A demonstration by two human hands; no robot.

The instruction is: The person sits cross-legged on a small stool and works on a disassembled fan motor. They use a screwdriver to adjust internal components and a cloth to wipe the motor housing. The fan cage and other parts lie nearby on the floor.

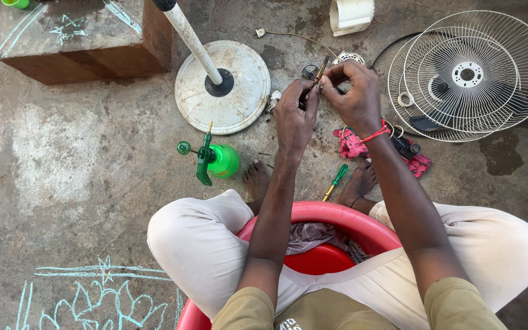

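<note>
**Small part held up close over a concrete floor**

Seated over a red plastic tub (362,223), a person pinches a thin brown stick-like tool (321,69) between left hand (294,116) and right hand (355,98), raised for close sight. White wire fan guards (472,73) and a green-handled screwdriver (336,181) lie within reach.

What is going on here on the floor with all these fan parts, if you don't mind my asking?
A person sits on a red tub on a concrete floor, both hands raised over a dismantled fan. The left hand and the right hand together pinch a small slim part; what it is cannot be told. Around them lie the fan's round white base with its pole, two wire grilles, a green spray bottle, a green-handled screwdriver and a pink cloth.
</note>
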